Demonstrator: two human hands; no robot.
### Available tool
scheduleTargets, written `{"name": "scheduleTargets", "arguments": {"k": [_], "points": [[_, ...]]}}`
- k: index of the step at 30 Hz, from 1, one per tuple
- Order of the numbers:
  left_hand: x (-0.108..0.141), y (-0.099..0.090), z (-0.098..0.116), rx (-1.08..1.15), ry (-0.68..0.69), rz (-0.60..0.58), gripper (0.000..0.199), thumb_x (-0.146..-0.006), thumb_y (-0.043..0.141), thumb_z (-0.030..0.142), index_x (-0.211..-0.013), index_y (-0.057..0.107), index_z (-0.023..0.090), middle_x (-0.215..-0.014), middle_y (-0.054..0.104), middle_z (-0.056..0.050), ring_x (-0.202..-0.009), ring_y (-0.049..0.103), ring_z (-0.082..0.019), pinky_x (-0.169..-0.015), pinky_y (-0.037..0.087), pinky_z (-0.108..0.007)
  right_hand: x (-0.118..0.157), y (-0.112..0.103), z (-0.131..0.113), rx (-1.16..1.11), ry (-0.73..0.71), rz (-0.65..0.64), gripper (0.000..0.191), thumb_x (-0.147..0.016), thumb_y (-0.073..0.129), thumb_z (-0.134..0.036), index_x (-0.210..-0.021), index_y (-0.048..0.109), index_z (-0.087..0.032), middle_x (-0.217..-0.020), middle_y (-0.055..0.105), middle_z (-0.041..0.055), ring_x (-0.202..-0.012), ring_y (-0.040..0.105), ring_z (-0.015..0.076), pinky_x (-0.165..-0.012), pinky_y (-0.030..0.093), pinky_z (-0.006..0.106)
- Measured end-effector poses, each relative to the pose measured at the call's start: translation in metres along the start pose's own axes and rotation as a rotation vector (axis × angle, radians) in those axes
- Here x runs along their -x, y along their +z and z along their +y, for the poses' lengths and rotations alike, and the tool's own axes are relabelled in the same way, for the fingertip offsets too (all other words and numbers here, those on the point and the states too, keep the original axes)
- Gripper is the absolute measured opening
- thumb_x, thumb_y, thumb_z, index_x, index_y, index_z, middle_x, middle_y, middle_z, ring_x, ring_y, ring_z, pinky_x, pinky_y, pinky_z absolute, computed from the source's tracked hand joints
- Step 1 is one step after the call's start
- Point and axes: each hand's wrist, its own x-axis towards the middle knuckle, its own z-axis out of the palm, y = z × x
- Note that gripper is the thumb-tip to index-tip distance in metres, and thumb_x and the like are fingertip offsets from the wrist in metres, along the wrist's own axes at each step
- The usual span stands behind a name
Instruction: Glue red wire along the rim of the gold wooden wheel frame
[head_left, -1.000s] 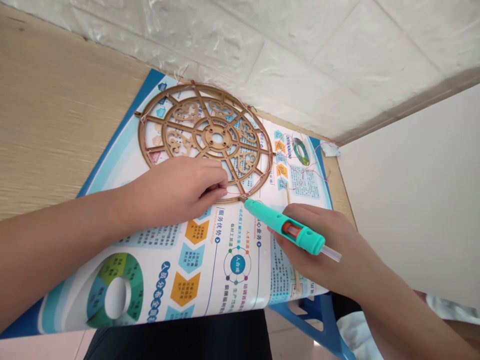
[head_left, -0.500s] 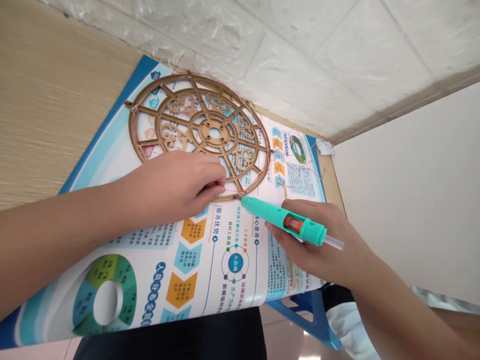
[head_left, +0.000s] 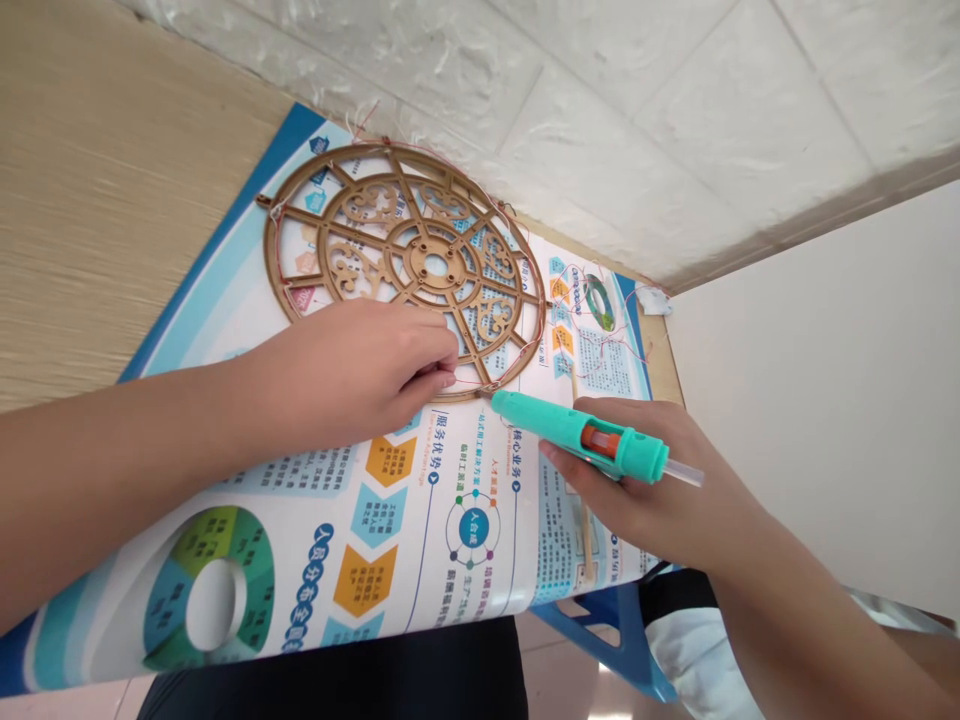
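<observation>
Near the frame's center, a round brown lattice wheel (head_left: 405,240) lies on a printed poster (head_left: 405,560) on the table (head_left: 112,200). The left hand (head_left: 352,375) curls at its lower edge beside a red thread (head_left: 469,381), any pinch unclear; the right hand (head_left: 645,490) grips a teal pen (head_left: 577,435), tip at the rim.

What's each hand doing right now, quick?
Left hand: closed, apparently pinching a thin red thread beside the brown fretwork wooden wheel.
Right hand: closed, holding a teal plastic pen-shaped tool.
</observation>
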Motion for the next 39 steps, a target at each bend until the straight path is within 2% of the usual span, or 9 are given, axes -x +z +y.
{"name": "scheduleTargets", "arguments": {"k": [6, 23, 39], "points": [[-0.0001, -0.0012, 0.0007, -0.008, -0.012, -0.012, 0.028, -0.097, 0.043, 0.039, -0.079, 0.059, 0.023, -0.078, 0.062, -0.003, -0.065, 0.052, -0.018, -0.066, 0.032, -0.035, -0.0022, -0.0002, -0.0002, -0.038, -0.008, -0.031, 0.039, -0.099, 0.056, -0.035, -0.067, 0.040, -0.022, -0.055, 0.044, -0.0049, -0.045, 0.041, 0.0092, -0.043, 0.029, 0.028], [0.0006, -0.0022, 0.0024, -0.032, 0.007, -0.015, 0.025, -0.100, 0.046, 0.030, -0.082, 0.060, 0.019, -0.083, 0.065, -0.002, -0.069, 0.054, -0.017, -0.062, 0.030, -0.032, -0.0057, 0.0004, -0.0028, -0.091, 0.029, -0.078, 0.039, -0.100, 0.056, -0.038, -0.067, 0.040, -0.022, -0.056, 0.045, -0.0041, -0.048, 0.041, 0.0107, -0.045, 0.030, 0.029], [0.0013, -0.0035, 0.0020, -0.025, 0.024, -0.008, 0.026, -0.100, 0.044, 0.027, -0.079, 0.057, 0.018, -0.080, 0.061, -0.002, -0.068, 0.052, -0.016, -0.062, 0.028, -0.032, -0.0076, 0.0019, -0.0037, -0.097, -0.025, -0.068, 0.038, -0.099, 0.058, -0.033, -0.067, 0.040, -0.023, -0.056, 0.043, -0.0042, -0.047, 0.039, 0.0108, -0.044, 0.031, 0.030]]}}
